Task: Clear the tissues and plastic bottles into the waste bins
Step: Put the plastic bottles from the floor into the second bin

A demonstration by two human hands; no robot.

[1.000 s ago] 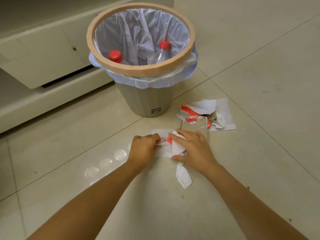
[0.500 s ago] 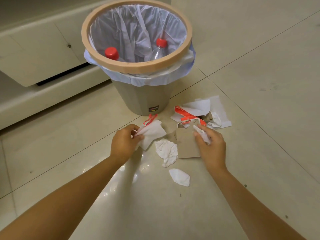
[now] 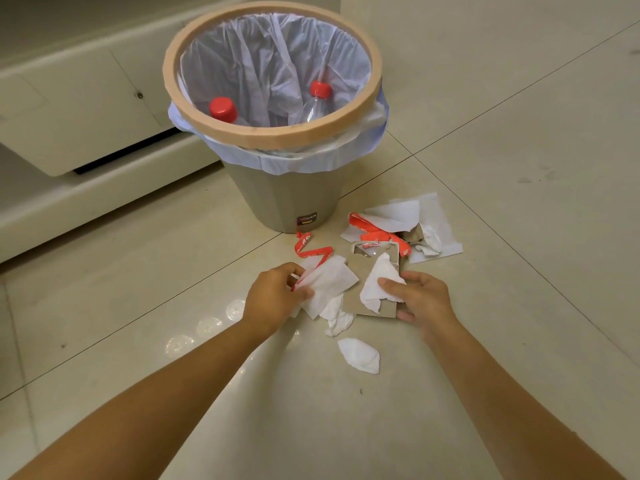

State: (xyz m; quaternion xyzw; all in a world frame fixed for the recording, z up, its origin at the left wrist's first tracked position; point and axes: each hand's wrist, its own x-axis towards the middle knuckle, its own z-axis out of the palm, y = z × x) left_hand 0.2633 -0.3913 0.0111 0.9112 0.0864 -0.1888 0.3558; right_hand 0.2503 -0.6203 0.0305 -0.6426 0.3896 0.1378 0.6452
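White tissues lie on the floor in front of the bin (image 3: 277,199), which has two bottles (image 3: 313,107) inside. Just in front of the bin, the left hand (image 3: 273,299) pinches a flat tissue (image 3: 329,282) and a red strip (image 3: 311,252). Beside it, the right hand (image 3: 420,299) grips a cardboard piece (image 3: 356,271) with a crumpled tissue (image 3: 375,285) pressed on top. Loose bits could slip out on the way to the bin, because both hands hold several things at once.

i see a pale tiled floor (image 3: 485,140) with dark grout lines, and a cream cabinet (image 3: 69,109) at upper left.
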